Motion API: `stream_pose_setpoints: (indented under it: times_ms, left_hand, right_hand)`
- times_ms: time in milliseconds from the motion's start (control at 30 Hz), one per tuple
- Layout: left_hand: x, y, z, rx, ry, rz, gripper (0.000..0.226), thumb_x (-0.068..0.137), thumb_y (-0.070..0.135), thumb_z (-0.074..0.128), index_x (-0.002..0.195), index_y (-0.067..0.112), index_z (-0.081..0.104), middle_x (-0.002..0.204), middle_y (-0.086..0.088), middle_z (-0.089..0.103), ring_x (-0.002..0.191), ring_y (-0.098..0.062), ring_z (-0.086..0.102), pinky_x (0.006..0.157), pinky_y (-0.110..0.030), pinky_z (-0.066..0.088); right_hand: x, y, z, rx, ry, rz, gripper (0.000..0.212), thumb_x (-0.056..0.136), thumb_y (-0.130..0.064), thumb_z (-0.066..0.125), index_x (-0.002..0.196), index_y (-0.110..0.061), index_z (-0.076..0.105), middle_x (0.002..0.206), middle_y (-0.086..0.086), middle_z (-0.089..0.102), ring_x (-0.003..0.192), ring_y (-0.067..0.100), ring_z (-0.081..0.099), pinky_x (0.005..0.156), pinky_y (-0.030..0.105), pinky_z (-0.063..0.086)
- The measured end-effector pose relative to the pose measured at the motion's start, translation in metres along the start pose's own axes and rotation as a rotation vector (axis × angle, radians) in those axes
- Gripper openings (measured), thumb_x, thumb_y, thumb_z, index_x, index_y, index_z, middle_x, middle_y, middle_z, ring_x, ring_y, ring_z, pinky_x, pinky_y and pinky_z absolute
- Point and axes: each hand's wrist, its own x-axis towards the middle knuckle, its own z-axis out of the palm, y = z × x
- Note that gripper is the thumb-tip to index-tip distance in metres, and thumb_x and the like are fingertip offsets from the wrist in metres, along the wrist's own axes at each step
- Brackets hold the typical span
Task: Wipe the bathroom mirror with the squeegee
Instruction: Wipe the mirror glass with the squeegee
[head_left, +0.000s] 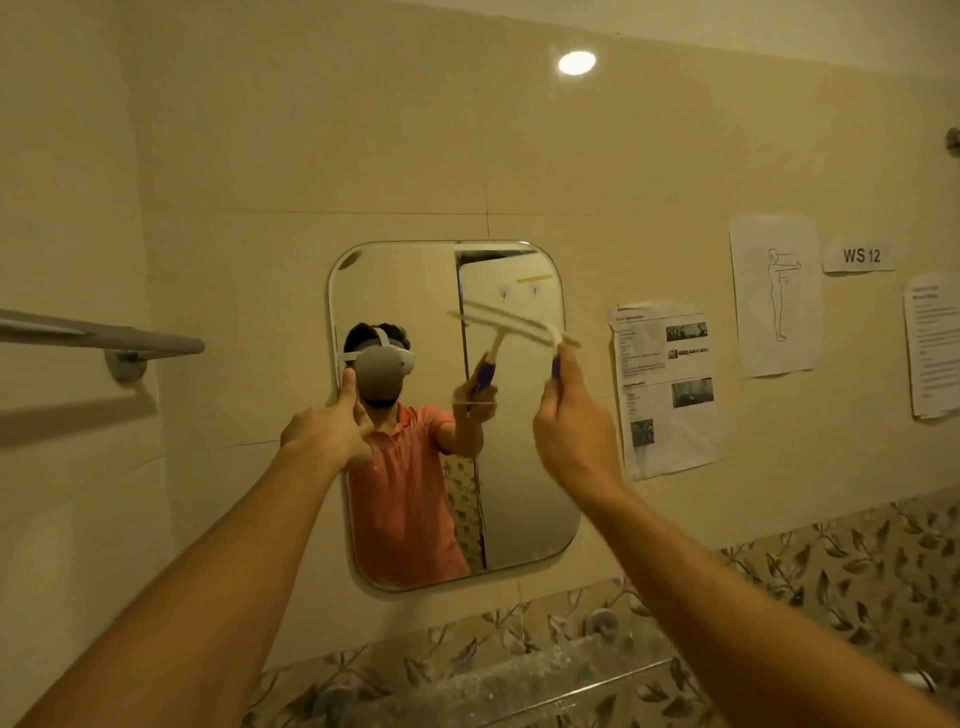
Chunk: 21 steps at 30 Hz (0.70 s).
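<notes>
Now right hand (571, 431) tight around squeegee (557, 339), blade at right edge of mirror (519, 493)

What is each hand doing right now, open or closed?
Left hand: closed, fingers curled, thumb pressing the left edge of the mirror.
Right hand: closed on the handle of the squeegee.

Coral short-sleeved polo shirt (400, 467); white-grey headset (382, 366) with head strap; bare forearms (249, 545).
</notes>
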Motion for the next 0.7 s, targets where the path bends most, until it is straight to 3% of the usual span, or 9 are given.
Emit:
stream_pose_setpoints:
  times_ms: [233, 533, 700]
  left_hand:
    - [0.000, 0.001, 0.003, -0.010, -0.002, -0.012, 0.112, 0.084, 0.024, 0.063, 0.153, 0.040, -0.023, 0.107, -0.012, 0.058, 0.089, -0.027, 0.051, 0.075, -0.036, 0.050]
    - [-0.001, 0.002, 0.003, 0.006, 0.023, 0.008, 0.110, 0.086, 0.024, 0.062, 0.154, 0.035, -0.023, 0.099, -0.011, 0.054, 0.085, -0.026, 0.052, 0.074, -0.035, 0.050]
    - [0.002, 0.002, 0.003, 0.035, 0.039, 0.020, 0.109, 0.086, 0.025, 0.062, 0.155, 0.033, -0.023, 0.102, -0.014, 0.056, 0.092, -0.029, 0.054, 0.083, -0.039, 0.052]
  right_hand:
    - [0.074, -0.048, -0.016, -0.116, 0.032, -0.042, 0.054, 0.112, -0.028, 0.029, 0.161, -0.037, 0.011, 0.071, 0.000, 0.049, 0.055, 0.009, 0.046, 0.044, 0.022, 0.031]
    - [0.068, -0.031, 0.015, -0.234, 0.013, -0.043, 0.076, 0.106, -0.016, 0.044, 0.162, -0.032, -0.004, 0.076, 0.005, 0.054, 0.060, 0.014, 0.055, 0.049, 0.028, 0.046]
    - [0.040, -0.013, 0.026, -0.240, -0.019, -0.023, 0.074, 0.107, -0.020, 0.044, 0.162, -0.031, -0.005, 0.075, 0.005, 0.054, 0.062, 0.015, 0.057, 0.053, 0.031, 0.052]
